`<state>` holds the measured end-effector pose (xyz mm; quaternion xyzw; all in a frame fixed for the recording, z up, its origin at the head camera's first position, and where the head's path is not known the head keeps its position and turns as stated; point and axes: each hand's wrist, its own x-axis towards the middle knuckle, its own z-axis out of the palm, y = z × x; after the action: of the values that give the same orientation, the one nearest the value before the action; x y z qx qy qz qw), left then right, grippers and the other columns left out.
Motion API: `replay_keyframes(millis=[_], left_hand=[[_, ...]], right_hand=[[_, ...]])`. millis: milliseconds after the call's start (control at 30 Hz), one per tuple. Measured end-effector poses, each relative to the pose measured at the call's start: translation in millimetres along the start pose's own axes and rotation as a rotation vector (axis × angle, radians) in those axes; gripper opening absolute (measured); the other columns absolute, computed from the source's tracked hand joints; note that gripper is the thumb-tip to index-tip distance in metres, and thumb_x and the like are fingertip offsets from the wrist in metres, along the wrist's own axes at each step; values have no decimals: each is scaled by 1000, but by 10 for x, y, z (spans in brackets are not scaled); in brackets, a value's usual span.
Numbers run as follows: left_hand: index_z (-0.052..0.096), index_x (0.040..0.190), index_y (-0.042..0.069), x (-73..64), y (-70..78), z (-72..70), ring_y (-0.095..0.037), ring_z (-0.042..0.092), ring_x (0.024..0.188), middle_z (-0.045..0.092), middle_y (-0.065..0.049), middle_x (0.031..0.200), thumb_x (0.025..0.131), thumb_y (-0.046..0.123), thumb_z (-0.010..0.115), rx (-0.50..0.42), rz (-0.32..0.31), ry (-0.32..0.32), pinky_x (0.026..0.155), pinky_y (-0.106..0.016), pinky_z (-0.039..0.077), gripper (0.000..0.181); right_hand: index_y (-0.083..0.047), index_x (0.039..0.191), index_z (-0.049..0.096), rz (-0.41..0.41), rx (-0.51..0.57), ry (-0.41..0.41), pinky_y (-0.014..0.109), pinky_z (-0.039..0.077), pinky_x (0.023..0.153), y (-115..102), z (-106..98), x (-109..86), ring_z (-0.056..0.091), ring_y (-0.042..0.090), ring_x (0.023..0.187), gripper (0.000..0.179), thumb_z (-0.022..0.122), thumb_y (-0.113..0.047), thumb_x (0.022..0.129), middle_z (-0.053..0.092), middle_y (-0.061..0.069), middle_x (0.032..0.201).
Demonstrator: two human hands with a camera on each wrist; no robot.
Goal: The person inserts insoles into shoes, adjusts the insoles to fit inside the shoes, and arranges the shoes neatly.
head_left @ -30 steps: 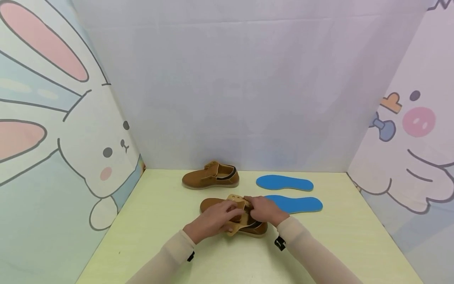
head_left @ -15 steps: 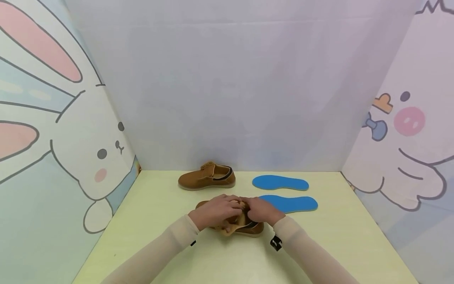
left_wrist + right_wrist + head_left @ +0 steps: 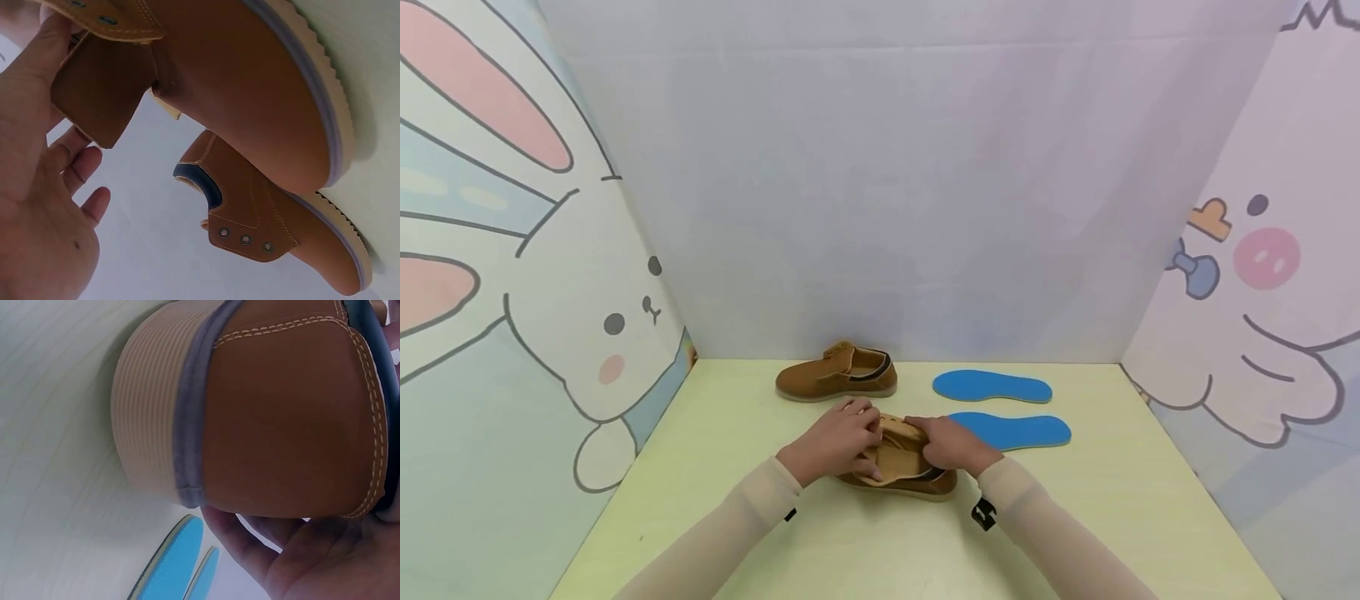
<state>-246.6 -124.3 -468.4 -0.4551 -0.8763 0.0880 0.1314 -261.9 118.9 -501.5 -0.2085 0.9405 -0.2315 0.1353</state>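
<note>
A brown leather shoe (image 3: 901, 463) rests on the table with its toe to the left and its opening facing up. My left hand (image 3: 837, 440) is at the front of the opening and pinches the shoe's tongue (image 3: 103, 90) between thumb and fingers, folding it back toward the toe. Its other fingers are spread below the tongue in the left wrist view. My right hand (image 3: 953, 442) grips the far side of the shoe's collar near the heel (image 3: 287, 425), fingers running along the outside. The toe is mostly behind my left hand in the head view.
A matching brown shoe (image 3: 820, 379) stands at the back, toe to the left. Two blue insoles lie to the right, one farther back (image 3: 992, 385) and one nearer (image 3: 1018, 430), partly behind my right hand. A pale wall (image 3: 910, 208) closes off the table's far edge.
My left hand reached right over the opening, then drew back left with the tongue, so the tan inside of the shoe shows. My right hand has kept its grip on the collar.
</note>
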Motion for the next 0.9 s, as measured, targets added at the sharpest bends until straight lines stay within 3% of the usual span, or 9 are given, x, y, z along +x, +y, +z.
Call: replay_keyframes(millis=[167,433,633,800,900], left_hand=[[69,97,27,-90,-7,26,-21,47,109,55,4,106,85,76,57,-25,-67,6,99,-44,39,52],[69,117,26,-162,36,57,-21,49,119,58,2,120,90,77,48,-49,-147,-73,102,-45,38,61],[64,133,18,-120,49,25,-18,47,138,58,-1,142,92,72,50,-62,-80,-85,114,-50,32,69],[70,128,28,-121,42,61,-19,46,136,57,3,141,94,71,46,-68,-9,-90,113,-56,32,60],[72,126,31,-150,37,100,-19,44,136,55,3,142,95,70,44,-78,-7,-81,112,-57,33,57]], right_hand=[[-11,150,51,0,21,-4,39,45,76,-3,9,7,55,20,88,65,50,6,87,64,13,128],[-12,150,51,14,52,-1,40,45,77,9,-2,9,55,21,88,67,49,6,86,64,14,129],[-12,150,52,26,47,4,40,45,76,4,-22,11,56,21,88,66,49,5,87,64,14,130],[-13,148,54,28,41,5,40,44,75,3,1,-7,56,21,87,65,51,5,86,64,13,131],[-12,148,55,12,35,12,40,44,75,2,12,-18,55,21,87,65,51,5,85,64,13,130]])
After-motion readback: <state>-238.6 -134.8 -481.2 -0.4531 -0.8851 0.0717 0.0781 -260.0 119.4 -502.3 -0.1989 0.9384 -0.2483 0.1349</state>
